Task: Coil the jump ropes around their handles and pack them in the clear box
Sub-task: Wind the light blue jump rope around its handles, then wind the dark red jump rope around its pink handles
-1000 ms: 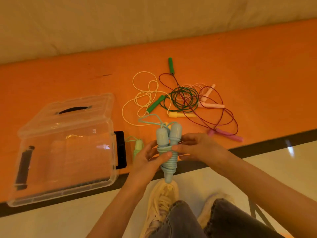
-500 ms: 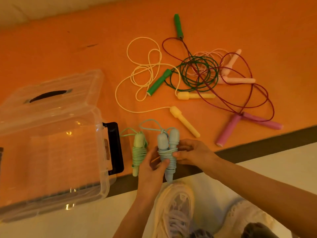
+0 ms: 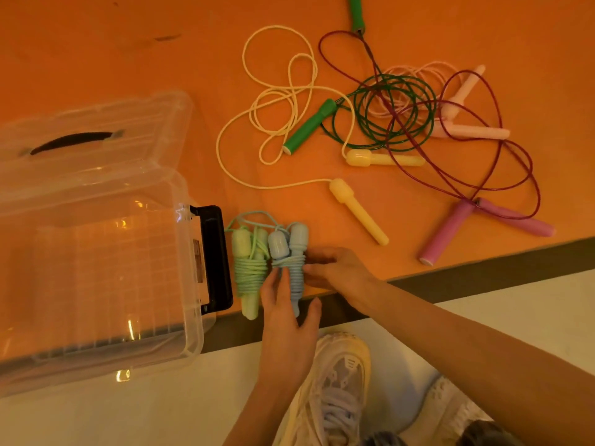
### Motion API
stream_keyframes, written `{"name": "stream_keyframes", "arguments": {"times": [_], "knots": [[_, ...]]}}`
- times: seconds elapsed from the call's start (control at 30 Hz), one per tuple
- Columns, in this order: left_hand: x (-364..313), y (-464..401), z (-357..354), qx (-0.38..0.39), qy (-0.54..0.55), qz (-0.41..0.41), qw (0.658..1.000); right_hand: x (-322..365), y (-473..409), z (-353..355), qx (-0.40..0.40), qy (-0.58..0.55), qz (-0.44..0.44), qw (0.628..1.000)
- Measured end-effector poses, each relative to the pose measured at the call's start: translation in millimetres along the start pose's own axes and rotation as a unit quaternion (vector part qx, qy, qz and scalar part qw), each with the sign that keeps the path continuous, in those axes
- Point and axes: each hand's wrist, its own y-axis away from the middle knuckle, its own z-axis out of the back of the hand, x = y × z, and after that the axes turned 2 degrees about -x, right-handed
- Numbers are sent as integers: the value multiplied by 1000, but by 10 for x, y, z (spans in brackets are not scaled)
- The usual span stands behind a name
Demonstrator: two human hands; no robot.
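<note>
Now lowered from mid-air, the blue coiled rope [image 3: 289, 265] rests on the orange surface [image 3: 96, 43] beside the green coiled rope [image 3: 250, 268]. Left hand [image 3: 286, 313] fingers curl around it; right hand [image 3: 338, 268] pinches its wraps. Beyond, the clear box [image 3: 96, 252] stands open, and the yellow rope [image 3: 289, 101] and tangled ropes [image 3: 418, 107] await coiling.

Bare forearms, white mesh sneakers [image 3: 335, 384], dark jeans [image 3: 483, 434]

Nothing readable anywhere; the sticker on the clear box [image 3: 180, 252] is too blurry to make out.
</note>
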Motion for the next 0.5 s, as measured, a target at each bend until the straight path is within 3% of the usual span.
{"name": "stream_keyframes", "arguments": {"times": [0.5], "knots": [[49,21,-22,-21,-34,-27,999,-6,-81,-92,2,57,28,998]]}}
